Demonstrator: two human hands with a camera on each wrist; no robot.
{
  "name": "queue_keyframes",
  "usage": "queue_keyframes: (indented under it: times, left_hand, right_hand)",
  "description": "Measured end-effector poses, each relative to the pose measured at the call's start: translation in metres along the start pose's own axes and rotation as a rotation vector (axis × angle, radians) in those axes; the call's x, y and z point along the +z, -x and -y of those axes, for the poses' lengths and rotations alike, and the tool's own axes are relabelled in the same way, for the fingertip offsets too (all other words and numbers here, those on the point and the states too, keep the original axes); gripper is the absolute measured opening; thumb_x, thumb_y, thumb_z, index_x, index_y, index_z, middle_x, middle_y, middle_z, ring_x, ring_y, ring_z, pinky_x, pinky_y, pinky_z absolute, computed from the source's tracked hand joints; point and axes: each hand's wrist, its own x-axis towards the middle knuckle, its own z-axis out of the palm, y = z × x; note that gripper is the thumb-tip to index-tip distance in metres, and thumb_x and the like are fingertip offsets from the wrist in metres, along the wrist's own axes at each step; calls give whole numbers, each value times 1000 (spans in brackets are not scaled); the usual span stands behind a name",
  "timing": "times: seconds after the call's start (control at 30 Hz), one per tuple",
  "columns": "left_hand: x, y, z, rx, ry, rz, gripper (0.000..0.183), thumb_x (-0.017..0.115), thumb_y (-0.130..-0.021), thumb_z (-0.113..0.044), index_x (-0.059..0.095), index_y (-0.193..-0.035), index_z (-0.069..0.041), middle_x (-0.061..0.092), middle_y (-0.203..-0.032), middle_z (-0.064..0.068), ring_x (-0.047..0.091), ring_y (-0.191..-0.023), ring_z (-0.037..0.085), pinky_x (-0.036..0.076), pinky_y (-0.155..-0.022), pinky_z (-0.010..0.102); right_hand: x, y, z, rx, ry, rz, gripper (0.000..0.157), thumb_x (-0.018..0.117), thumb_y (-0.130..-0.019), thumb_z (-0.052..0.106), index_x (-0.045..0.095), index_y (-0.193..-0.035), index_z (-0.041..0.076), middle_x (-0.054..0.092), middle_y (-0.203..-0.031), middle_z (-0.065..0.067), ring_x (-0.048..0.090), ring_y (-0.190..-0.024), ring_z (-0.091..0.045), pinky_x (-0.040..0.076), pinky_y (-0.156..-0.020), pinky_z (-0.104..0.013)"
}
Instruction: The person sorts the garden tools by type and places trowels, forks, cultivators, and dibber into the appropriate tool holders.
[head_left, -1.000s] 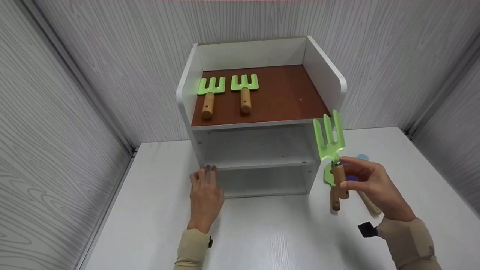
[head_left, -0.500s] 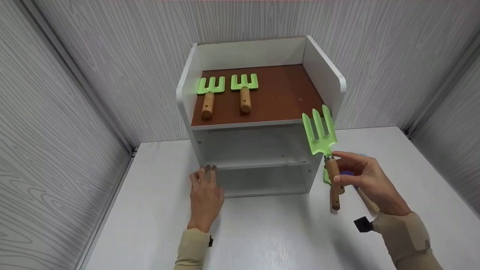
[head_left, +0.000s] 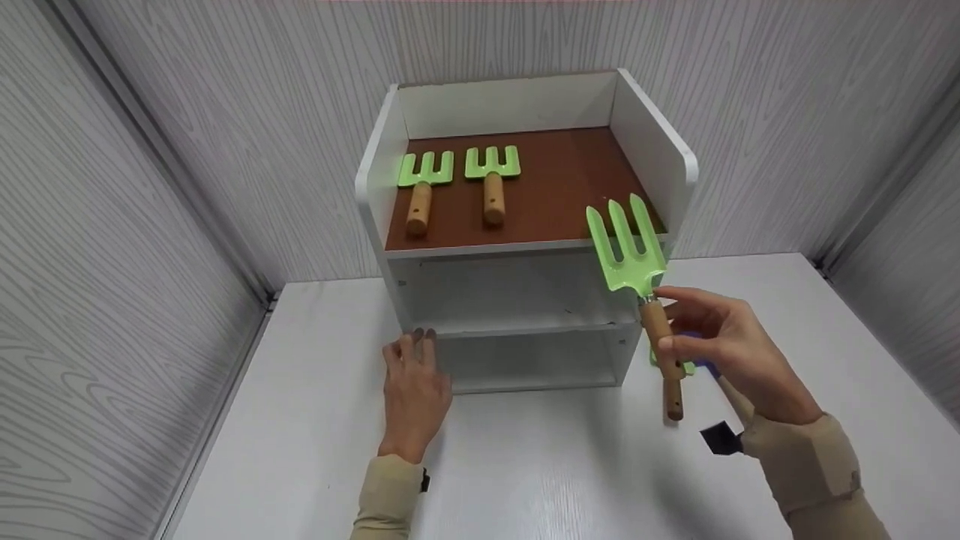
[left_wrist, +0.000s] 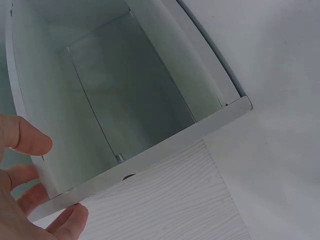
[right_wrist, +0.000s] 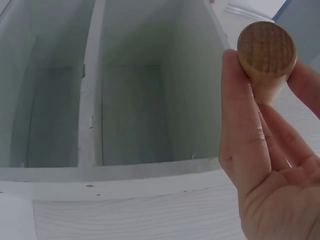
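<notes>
My right hand [head_left: 720, 345] pinches the wooden handle of a green three-pronged garden fork [head_left: 630, 266], holding it tines up in front of the shelf unit's right side. In the right wrist view, the handle's round butt end [right_wrist: 267, 47] shows between thumb and fingers. My left hand [head_left: 416, 397] grips the left front edge of the white shelf unit [head_left: 525, 330]. In the left wrist view, its fingers [left_wrist: 32, 137] curl round the panel where shelf and side meet. Two more green garden forks, left [head_left: 420, 202] and right [head_left: 493, 196], lie side by side on the brown top.
On the white table [head_left: 525, 465], right of the unit, lie a green tool with a wooden handle [head_left: 674, 405] and a blue tool [head_left: 705, 366], both partly hidden by the right hand and held fork. Grey wood-grain walls [head_left: 225, 90] enclose the table.
My right hand has moved left and up with the garden fork, its tines now overlapping the brown top's front right corner. The left hand keeps its place on the shelf unit.
</notes>
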Motion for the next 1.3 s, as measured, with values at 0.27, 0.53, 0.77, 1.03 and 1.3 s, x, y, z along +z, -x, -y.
queue_keyframes:
  times: [0.27, 0.53, 0.77, 1.03, 1.3]
  left_hand:
    - [-1, 0, 0, -10, 2, 10, 54, 79, -80, 1, 56, -127, 11, 45, -118, 23, 46, -106, 42, 58, -77, 40]
    - [-4, 1, 2, 4, -36, 30, 55, 77, -82, -2, 55, -131, 10, 46, -118, 24, 46, -105, 42, 57, -76, 39]
    - [0, -1, 3, 20, -22, 16, 53, 75, -82, -1, 55, -130, 11, 46, -118, 24, 46, -104, 41, 57, -77, 39]
    - [1, -2, 2, 20, -7, 2, 53, 75, -81, 0, 55, -129, 11, 45, -118, 24, 46, -104, 41, 58, -76, 38]
    - [-1, -2, 1, -7, 1, 29, 49, 75, -82, 0, 55, -127, 9, 45, -117, 24, 46, -106, 43, 58, -76, 40]
  right_hand:
    - [7, -8, 12, -37, 17, -33, 57, 74, -89, -1, 56, -143, 0, 71, -104, -9, 67, -84, -19, 58, -70, -30]
    - [12, -18, 25, 34, 46, -63, 61, 78, -88, 8, 54, -145, 2, 70, -103, -9, 65, -84, -21, 58, -71, -33]
    - [14, -29, 37, 45, 70, -58, 61, 77, -89, 9, 53, -144, -1, 68, -108, -10, 66, -91, -22, 60, -74, -35]
    - [16, -41, 51, 63, 79, -50, 58, 75, -91, 9, 53, -144, 1, 66, -109, -12, 67, -93, -22, 59, -73, -33]
    - [16, -51, 66, 48, 42, -16, 56, 74, -92, 9, 53, -143, -2, 64, -112, -14, 65, -95, -23, 59, -73, -32]
